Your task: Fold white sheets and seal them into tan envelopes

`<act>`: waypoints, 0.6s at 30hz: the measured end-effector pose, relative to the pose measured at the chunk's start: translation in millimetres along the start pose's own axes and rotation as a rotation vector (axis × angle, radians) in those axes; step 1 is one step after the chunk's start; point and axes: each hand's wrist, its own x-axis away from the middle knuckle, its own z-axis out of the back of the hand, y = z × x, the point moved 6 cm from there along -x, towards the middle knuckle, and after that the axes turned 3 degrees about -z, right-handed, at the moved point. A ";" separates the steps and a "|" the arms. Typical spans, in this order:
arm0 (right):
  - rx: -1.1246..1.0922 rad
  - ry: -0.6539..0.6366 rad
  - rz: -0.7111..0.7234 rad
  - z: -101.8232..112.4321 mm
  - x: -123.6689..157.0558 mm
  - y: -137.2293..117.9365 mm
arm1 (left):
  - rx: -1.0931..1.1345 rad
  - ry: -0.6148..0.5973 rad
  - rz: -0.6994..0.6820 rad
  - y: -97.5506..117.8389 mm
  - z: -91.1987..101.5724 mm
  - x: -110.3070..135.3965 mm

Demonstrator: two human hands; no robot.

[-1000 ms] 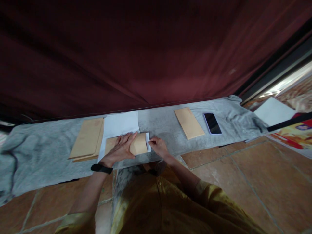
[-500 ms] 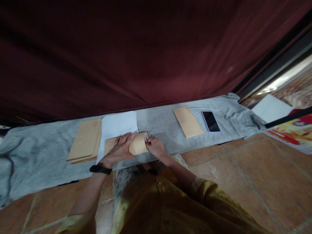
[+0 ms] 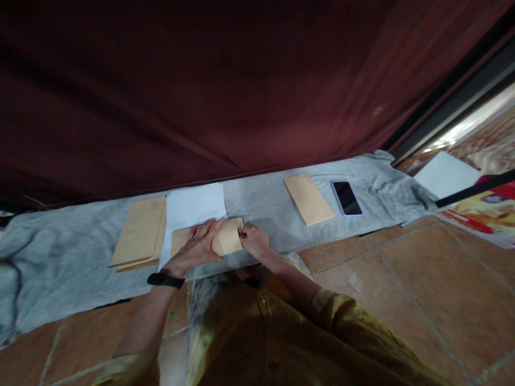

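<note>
A brown paper envelope (image 3: 227, 239) lies crosswise in front of me, partly over white sheets of paper (image 3: 197, 203). My left hand (image 3: 198, 247), with a black band at the wrist, rests flat across the envelope's left part, fingers stretched out. At its right end, the fingers of my right hand (image 3: 254, 240) are pinched at the envelope's mouth. A thin white edge, which looks like paper, shows there against my fingertips; most of it is hidden inside the envelope.
Brown envelopes (image 3: 139, 230) lie stacked at left on the grey cloth (image 3: 257, 201). Another envelope (image 3: 309, 199) and a phone (image 3: 346, 198) lie at right. A dark red curtain (image 3: 241, 96) hangs behind; tiled floor (image 3: 434, 284) is in front.
My right hand stays at the envelope's mouth, its fingers slightly nearer the opening, and less of the white edge shows. My left hand has stayed in place; the view has shifted slightly.
</note>
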 end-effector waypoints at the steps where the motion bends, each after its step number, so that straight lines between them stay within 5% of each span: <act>1: 0.001 -0.003 -0.002 0.1 0.0 -0.1 | 0.001 -0.002 0.002 0.2 0.2 -0.1; 18: 0.050 -0.006 -0.006 -2.6 -4.4 -0.9 | 0.041 -0.009 -0.037 -1.1 -5.6 4.4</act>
